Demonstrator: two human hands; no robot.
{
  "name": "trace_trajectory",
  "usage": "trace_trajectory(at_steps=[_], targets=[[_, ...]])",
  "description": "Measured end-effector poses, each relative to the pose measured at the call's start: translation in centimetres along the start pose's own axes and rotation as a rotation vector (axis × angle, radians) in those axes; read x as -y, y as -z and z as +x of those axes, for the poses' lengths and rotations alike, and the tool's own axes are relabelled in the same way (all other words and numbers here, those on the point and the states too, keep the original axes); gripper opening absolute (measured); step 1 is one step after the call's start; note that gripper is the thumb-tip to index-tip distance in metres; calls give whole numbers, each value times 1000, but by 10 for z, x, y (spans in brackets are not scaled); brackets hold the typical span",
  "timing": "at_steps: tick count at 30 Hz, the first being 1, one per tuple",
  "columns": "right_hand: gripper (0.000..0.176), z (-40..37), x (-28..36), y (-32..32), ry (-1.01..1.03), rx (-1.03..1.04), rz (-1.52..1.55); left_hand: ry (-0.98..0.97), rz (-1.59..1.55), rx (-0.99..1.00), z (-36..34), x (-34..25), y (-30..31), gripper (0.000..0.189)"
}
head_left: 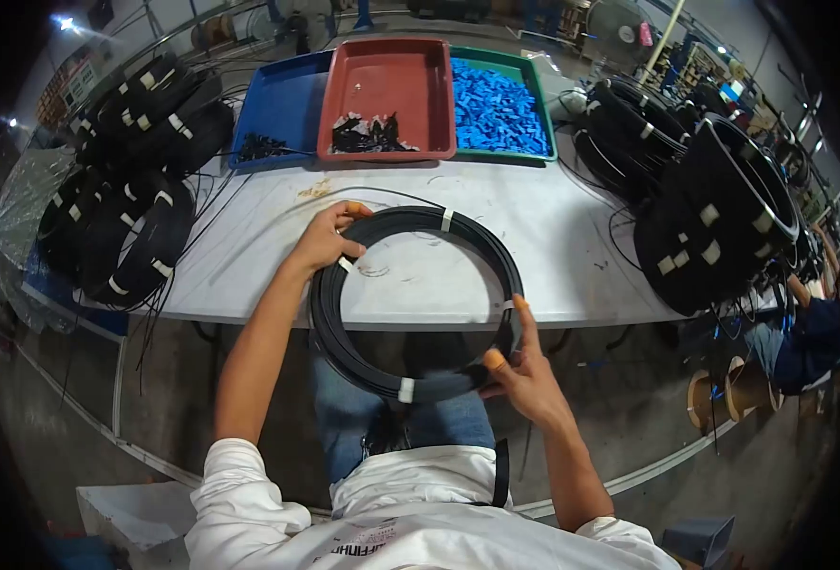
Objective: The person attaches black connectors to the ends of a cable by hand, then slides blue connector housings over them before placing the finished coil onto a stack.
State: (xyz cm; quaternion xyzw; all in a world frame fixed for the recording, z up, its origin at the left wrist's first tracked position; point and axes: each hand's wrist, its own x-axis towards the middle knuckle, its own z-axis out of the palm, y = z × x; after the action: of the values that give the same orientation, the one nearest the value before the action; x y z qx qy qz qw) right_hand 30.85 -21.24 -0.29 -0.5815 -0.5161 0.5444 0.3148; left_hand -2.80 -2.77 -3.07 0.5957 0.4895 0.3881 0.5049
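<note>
A coil of black cable [472, 237], bound with several white bands, lies partly over the white table and partly past its front edge. My left hand [330, 236] grips the coil's upper left side, thumb inside the ring and fingers behind. On the lower right side my right hand [522, 366] holds the coil, with orange coverings on the thumb and index finger. Some of the right fingers are hidden beneath the coil. One loose cable end runs left from the coil's top across the table.
At the back stand a blue tray [282, 104], a red tray [391, 85] with black scraps, and a green tray [551, 133] of blue pieces. Black coils are piled left [159, 223] and right [714, 218] on the white table [249, 237]. Wooden spools [743, 388] stand lower right.
</note>
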Motion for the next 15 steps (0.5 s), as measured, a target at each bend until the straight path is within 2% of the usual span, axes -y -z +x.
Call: trace_trajectory(at_steps=[2, 3, 4, 5, 6, 8, 9, 11, 12, 14, 15], targets=[[88, -13, 11, 0, -37, 121, -62, -77, 25, 4, 10, 3, 3, 64], [88, -15, 11, 2, -30, 117, -60, -167, 240, -70, 10, -5, 4, 63], [89, -18, 6, 4, 235, 344, -229, -251, 455, -148, 9, -12, 6, 62], [90, -19, 4, 6, 500, 573, -396, -272, 528, -125, 10, -15, 10, 58], [90, -19, 9, 8, 497, 583, -389, -260, 532, -127, 12, -11, 13, 58], [88, -16, 23, 12, 937, 981, -713, -339, 527, -145, 16, -1, 15, 53], [88, -9, 17, 18, 931, 992, -704, -351, 529, -153, 15, -1, 16, 47], [85, 7, 7, 28, 807, 1116, -942, -315, 476, -204, 15, 5, 15, 43], [85, 11, 8, 23, 807, 1142, -950, -293, 430, -255, 12, 6, 14, 40], [76, 16, 12, 2, 682, 1226, -1238, -259, 387, -296, -9, -5, 16, 37], [62, 19, 16, -10, 739, 1197, -1107, -334, 277, -299, -22, -7, 18, 37]])
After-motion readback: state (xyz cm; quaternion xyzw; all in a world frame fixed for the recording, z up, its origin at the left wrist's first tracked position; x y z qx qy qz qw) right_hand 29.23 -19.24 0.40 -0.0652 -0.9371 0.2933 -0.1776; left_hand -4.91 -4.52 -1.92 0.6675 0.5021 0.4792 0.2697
